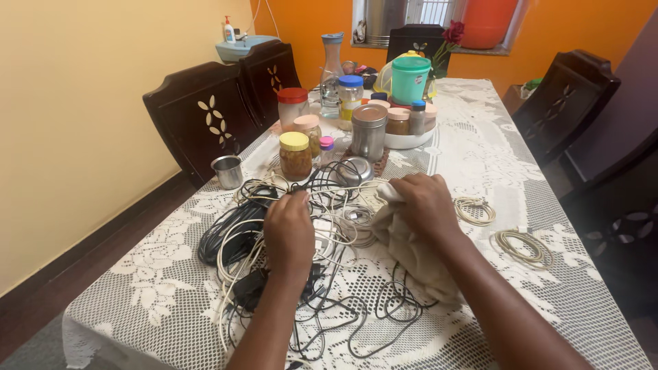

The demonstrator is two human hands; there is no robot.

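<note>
Both our hands were down on the cable tangle (274,274) in the middle of the lace tablecloth (480,157). Left hand (289,229) sat knuckles-up on the pile, fingers curled under around what looked like a white cable (229,264); the grip itself was hidden from us, so we couldn't tell how tightly it was closed. Black cables (223,236) bunched just left of that hand, and more black loops trailed back toward us beneath the wrist.

Right hand (428,205) was closed over the top of a beige cloth (411,250), bunching it; the cloth ran back under that forearm and lay partly over the tangle. Two coiled cream cables sat to the right of that hand: one (475,210) near, one (524,247) farther out, both clear of the pile.

Beyond the hands: a yellow-lidded jar (295,155), a steel canister (369,131), and a small steel cup (227,171) out left near the table edge.
</note>
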